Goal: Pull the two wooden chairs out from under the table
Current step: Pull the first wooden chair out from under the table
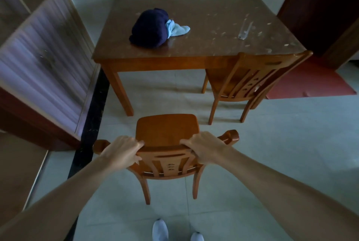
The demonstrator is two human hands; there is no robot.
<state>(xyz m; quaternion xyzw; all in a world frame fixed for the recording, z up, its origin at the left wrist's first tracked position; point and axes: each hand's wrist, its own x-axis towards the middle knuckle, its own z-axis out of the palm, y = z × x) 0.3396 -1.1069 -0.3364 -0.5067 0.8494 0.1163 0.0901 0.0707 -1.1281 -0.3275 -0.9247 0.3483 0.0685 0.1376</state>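
Observation:
A wooden chair (167, 130) stands on the floor just in front of me, its whole seat out from under the wooden table (204, 46). My left hand (123, 150) grips the left part of its top rail. My right hand (204, 147) grips the right part of the same rail. A second wooden chair (250, 77) stands at the table's near right corner, its seat partly under the tabletop and its back tilted toward the right.
A dark blue bundle (149, 28) with a light blue cloth (177, 29) lies on the table, and a clear glass (245, 29) lies toward its right. A cabinet (44, 62) lines the left side. A red mat (310, 81) lies at the right. My shoes (160, 230) show below.

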